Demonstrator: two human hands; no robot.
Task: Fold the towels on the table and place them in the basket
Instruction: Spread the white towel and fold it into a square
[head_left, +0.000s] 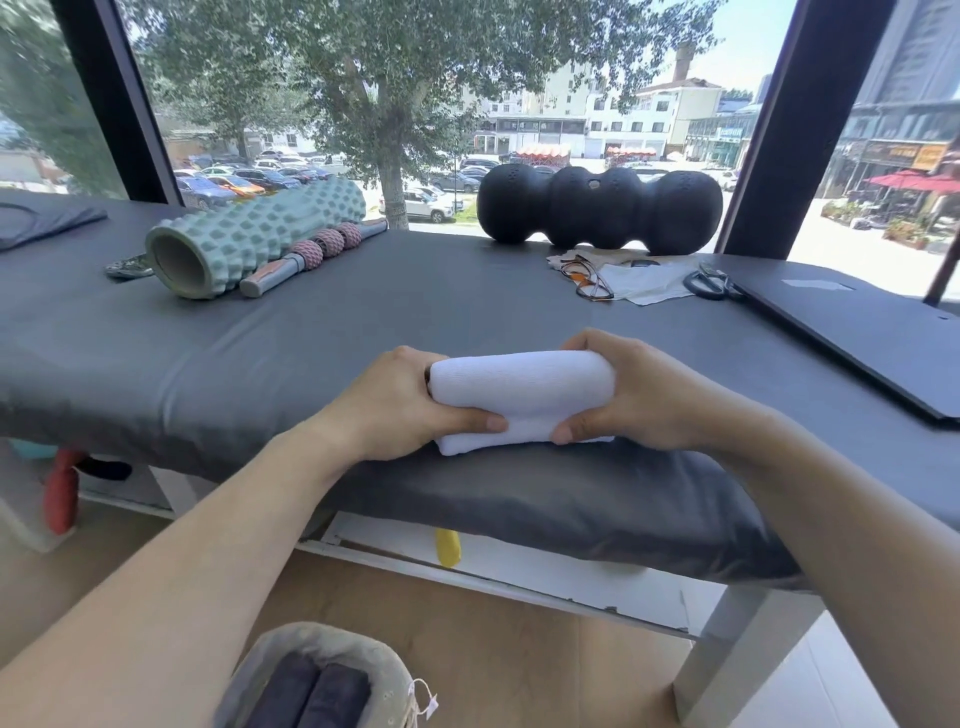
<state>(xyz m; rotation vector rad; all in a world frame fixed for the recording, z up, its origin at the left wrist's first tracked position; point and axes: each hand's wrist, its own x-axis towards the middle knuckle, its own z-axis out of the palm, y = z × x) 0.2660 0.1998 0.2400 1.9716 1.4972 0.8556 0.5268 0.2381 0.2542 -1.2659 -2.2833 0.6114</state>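
Note:
A white towel (519, 397), folded into a thick roll, lies near the front edge of the grey padded table (311, 332). My left hand (400, 402) grips its left end, thumb on the front. My right hand (628, 395) grips its right end the same way. On the floor below, at the bottom of the view, stands a grey fabric basket (337, 652). Two dark folded towels (306, 699) sit inside it.
At the back left lie a mint foam roller (249, 236) and a pink-beaded massage stick (317, 252). A black peanut roller (597, 208) stands at the back. Glasses (587, 278), white cloth (649, 280), scissors (709, 283) and a dark laptop (857, 332) lie right.

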